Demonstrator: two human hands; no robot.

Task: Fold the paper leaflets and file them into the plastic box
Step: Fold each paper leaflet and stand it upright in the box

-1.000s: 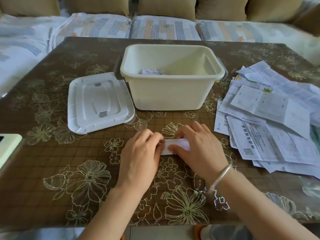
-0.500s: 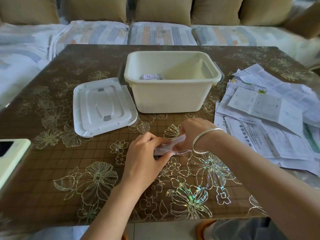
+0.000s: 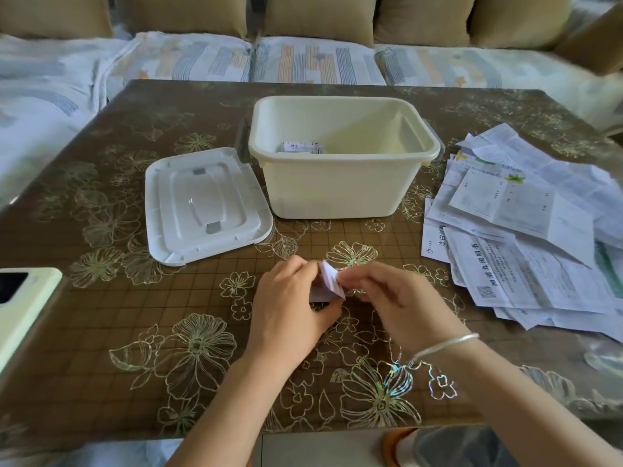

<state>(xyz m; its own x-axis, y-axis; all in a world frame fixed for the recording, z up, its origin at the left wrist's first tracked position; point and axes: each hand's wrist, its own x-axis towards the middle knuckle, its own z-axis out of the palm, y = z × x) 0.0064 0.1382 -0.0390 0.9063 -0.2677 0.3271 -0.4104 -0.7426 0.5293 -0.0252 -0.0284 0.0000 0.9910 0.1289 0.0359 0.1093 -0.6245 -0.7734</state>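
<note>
Table (image 3: 101, 332): patterned glossy top, carries all items.

Loose leaflets (image 3: 526, 244): an untidy, overlapping pile at the right edge, unfolded. Most of the work appears outstanding.

Plastic box (image 3: 337, 190): open, mid-table toward the far edge. A few filed leaflets (image 3: 301, 147) lie against its left inner wall.

Lid (image 3: 202, 203): flat on the table, just left of the box.

Left hand (image 3: 290, 305) and right hand (image 3: 397, 298): toward the near edge, centre, both pinching one folded leaflet (image 3: 328, 280) raised off the surface between them. It is a small packet, tilted.

Handling assessment: thin paper, very light, limp when open, stiffer once layered. Folds will likely spring back unless creased hard. Best held across the folded edges with thumb and fingertips, keeping the layers shut. The glossy top may let sheets slide.
</note>
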